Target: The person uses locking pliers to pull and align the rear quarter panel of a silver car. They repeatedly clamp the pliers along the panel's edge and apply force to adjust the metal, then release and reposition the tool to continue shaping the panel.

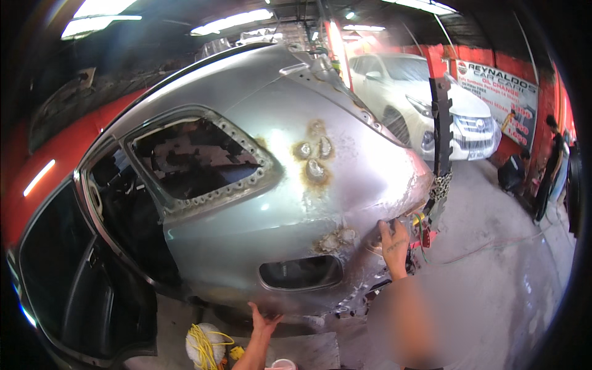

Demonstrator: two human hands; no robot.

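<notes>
Head view, left to right. At far left an open dark car door (74, 290) hangs beside the empty door opening. Next comes a bare, paint-stripped silver rear quarter panel (246, 209) of a car body, which fills the middle of the view; it carries an unglazed quarter-window opening (197, 160) ringed with small holes, a cluster of rust-edged ground spots (313, 157) near its centre, and an oval dark recess (301, 272) low on its flank. Below the panel, on the concrete floor (493, 290), lies a coil of yellow cord (202, 345). The left hand (264, 322) rises from the lower edge, palm turned up, its fingers (254, 310) spread wide and pressed flat against the underside of the panel's lower rim, just below the oval recess; it encloses nothing. Further right, the right hand (394, 243) lies back-up on the panel's rear edge, its fingers (386, 229) held close together and resting on the metal beside a second rusty patch (336, 239); the panel therefore sits above the left fingers and under the right ones. Just beyond the right hand a chain (440, 187) hangs from a dark upright post (440, 123). Behind stands a white car (431, 98), and at far right two people (530, 169) are near a red wall.
</notes>
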